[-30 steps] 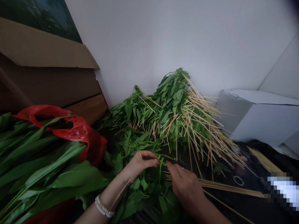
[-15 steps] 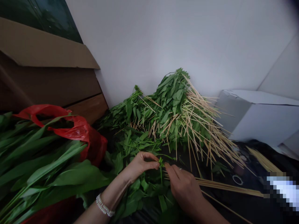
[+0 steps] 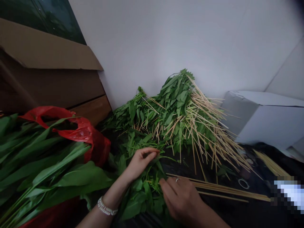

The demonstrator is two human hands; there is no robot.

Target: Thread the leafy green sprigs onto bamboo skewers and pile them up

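My left hand (image 3: pixel 139 163), with a beaded bracelet at the wrist, is raised over the leafy green stems (image 3: pixel 135 205). Its thumb and forefinger come together in a pinch; anything between the tips is too small to make out. Lower and to the right, my right hand (image 3: pixel 181 198), wearing a ring, has its fingers curled down at the edge of these greens. What its fingertips hold is hidden. Thin wooden skewers (image 3: pixel 228 191) lie beside and behind the right hand, pointing right. One thin green stem (image 3: pixel 168 157) arches between the two hands.
Behind the hands rises a heap of leafy bundles (image 3: pixel 174 95) with many skewers (image 3: pixel 213 136) sticking out. A red plastic bag (image 3: pixel 95 142) and long broad leaves (image 3: pixel 66 177) fill the left. Cardboard (image 3: pixel 52 57) stands behind them, a white box (image 3: pixel 273 120) at right.
The hands have moved apart. My left hand has risen slightly and come off the small green knot; my right hand has dropped lower and left into the leaves.
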